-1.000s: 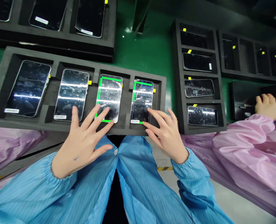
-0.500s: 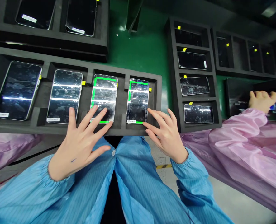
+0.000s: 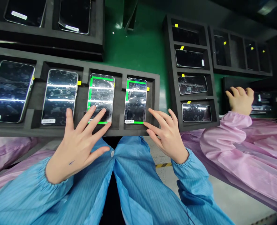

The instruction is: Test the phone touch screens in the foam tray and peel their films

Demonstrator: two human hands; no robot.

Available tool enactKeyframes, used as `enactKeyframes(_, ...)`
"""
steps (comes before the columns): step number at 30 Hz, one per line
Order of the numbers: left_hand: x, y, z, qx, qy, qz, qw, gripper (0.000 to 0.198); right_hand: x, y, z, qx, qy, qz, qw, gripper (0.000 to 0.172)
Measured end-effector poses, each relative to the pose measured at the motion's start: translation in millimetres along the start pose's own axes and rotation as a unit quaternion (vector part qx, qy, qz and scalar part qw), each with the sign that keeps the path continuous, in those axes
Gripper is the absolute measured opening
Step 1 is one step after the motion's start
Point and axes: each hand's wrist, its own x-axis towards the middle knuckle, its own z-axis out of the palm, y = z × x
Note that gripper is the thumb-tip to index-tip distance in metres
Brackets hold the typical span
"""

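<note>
In front of me a black foam tray holds several smartphones in separate slots. My left hand is spread open over the lower part of a smartphone with green bars on its screen. Left of that one lies a dark-screened smartphone, near the same hand's little finger. My right hand is open with fingers apart, its fingertips by the lower right edge of another green-barred smartphone. Whether those fingertips touch the phone I cannot tell. Yellow tabs stick out beside the phones, and white labels sit at some lower corners.
A second foam tray with phones stands to the right, another tray beyond it. At the upper left is a further phone tray. A co-worker's hand in a pink sleeve works at the right. The tabletop is green.
The view has shifted slightly, so the trays sit a little further left. The co-worker's hand on the right has moved left. My two hands keep nearly the same pose.
</note>
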Motion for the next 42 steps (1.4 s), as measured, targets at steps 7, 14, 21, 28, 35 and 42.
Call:
enactKeyframes(7,0,3,0.4,0.008,0.003,0.005,1.0,0.065,-2,-3,3,-0.007,0.002,0.005,1.0,0.026)
enactKeyframes(14,3,8,1.2,0.002,0.007,-0.011,1.0,0.062,-3,-8,7,-0.026,0.01,0.012,1.0,0.027)
enactKeyframes(21,9,7,1.8,-0.006,0.004,-0.03,1.0,0.062,4,-6,9,-0.038,0.006,0.026,0.999,0.03)
enactKeyframes(28,19,7,-2.0,-0.009,-0.014,-0.06,0.998,0.059,11,-4,10,-0.05,0.003,0.036,0.998,0.031)
enactKeyframes(35,26,2,-3.4,0.002,-0.002,-0.056,0.998,0.056,18,-1,12,-0.056,0.007,0.041,0.998,0.031)
enactKeyframes(42,37,0,-6.2,-0.003,-0.003,-0.075,0.997,0.057,27,3,11,-0.057,0.005,0.042,0.997,0.032)
